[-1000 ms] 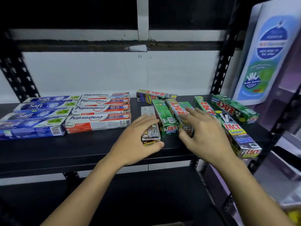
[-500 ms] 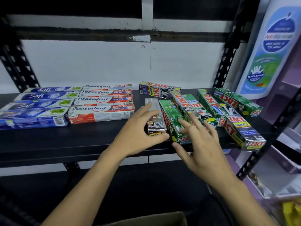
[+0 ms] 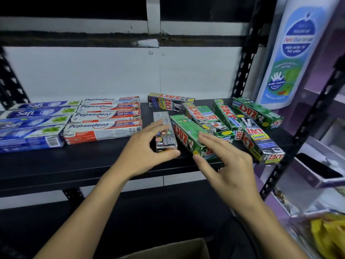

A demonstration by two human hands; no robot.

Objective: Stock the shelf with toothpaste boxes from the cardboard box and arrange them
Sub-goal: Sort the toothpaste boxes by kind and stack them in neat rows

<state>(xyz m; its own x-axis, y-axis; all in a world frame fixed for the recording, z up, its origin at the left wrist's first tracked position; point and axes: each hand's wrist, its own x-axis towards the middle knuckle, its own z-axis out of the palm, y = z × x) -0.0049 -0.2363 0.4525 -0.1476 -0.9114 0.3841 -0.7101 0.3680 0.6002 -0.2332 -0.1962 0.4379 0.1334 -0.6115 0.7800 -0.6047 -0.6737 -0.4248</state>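
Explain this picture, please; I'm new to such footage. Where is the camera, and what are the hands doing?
No machine here: a person wears a camera on the head, looking down at their own two hands. The left hand grips a silver-grey toothpaste box; the right hand rests its fingers on a green Zact toothpaste box. On the black metal shelf lie neat blue Safi boxes, red-and-white Pepsodent boxes, and jumbled Zact boxes. A brown cardboard box sits below.

The shelf [image 3: 74,165] is matt black and smooth. The toothpaste boxes [image 3: 102,128] at 12 o'clock are glossy printed card, and the silver box [image 3: 165,134] has a metallic sheen. The post [image 3: 244,58] at 1 o'clock looks like black painted metal, perforated. At 6 o'clock the cardboard box [image 3: 177,249] is brown and matt.
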